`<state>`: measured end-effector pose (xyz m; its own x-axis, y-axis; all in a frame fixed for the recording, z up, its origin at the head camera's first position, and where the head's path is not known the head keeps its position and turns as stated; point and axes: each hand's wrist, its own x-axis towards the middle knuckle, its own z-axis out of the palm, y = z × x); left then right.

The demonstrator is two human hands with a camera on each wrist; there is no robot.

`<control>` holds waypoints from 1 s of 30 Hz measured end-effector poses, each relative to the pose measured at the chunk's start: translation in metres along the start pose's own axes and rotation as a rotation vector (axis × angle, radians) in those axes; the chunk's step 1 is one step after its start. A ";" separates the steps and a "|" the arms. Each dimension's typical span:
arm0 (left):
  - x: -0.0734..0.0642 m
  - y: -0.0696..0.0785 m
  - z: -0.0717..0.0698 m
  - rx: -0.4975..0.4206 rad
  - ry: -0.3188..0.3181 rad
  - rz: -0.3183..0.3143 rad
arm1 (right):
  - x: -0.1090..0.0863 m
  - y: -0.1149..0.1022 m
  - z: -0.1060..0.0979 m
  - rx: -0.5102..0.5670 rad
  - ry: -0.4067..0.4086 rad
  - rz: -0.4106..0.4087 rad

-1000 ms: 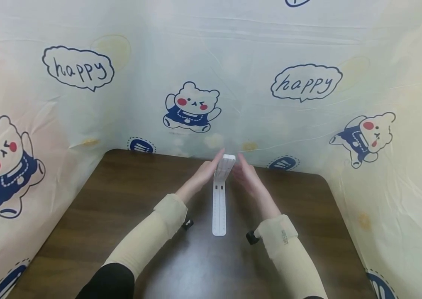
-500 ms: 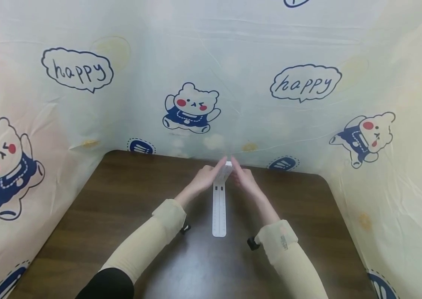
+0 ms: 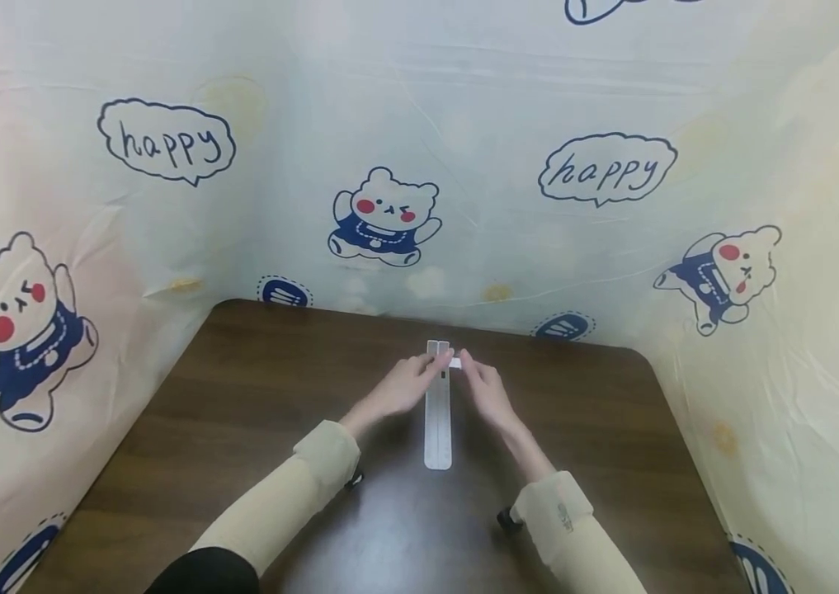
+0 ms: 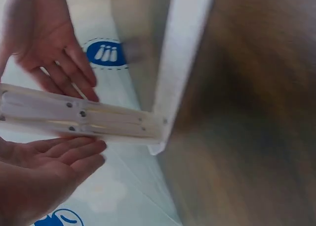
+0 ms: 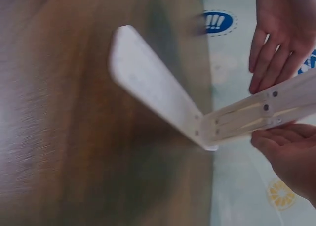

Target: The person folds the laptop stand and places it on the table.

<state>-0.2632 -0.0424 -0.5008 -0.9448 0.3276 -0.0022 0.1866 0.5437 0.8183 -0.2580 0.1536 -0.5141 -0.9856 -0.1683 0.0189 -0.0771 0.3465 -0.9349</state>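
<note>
A white, long, narrow hinged folding stand (image 3: 437,433) lies lengthwise on the table, its base flat and its second section raised between my hands. In the left wrist view this raised section (image 4: 113,121) has small round rivets and meets the base at a wide angle. My left hand (image 3: 406,386) is on its left side, with the thumb at the raised end. My right hand (image 3: 489,398) faces it from the right, thumb near the same end. The right wrist view shows the base (image 5: 148,80) and the fingers of both hands extended along the raised section's sides, not wrapped round it.
The brown wooden table (image 3: 271,363) has rounded far corners. A pale curtain (image 3: 478,107) printed with bears and speech bubbles hangs behind it and along both sides.
The raised section has tipped towards me and lower, uncovering the far end of the base. Both hands have come down and nearer to me with it, and closer together.
</note>
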 end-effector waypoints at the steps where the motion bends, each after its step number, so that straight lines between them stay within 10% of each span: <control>1: -0.002 -0.002 0.002 0.031 0.000 0.020 | -0.002 0.004 0.001 -0.014 -0.005 -0.023; 14: -0.033 -0.043 0.015 0.349 -0.095 0.257 | -0.037 0.038 0.015 -0.239 -0.128 -0.263; 30: -0.052 -0.075 0.017 0.513 -0.232 0.296 | -0.058 0.068 0.027 -0.523 -0.210 -0.384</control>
<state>-0.2235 -0.0872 -0.5721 -0.7613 0.6484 0.0099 0.5904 0.6868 0.4239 -0.2014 0.1615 -0.5882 -0.8277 -0.5256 0.1964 -0.5303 0.6183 -0.5801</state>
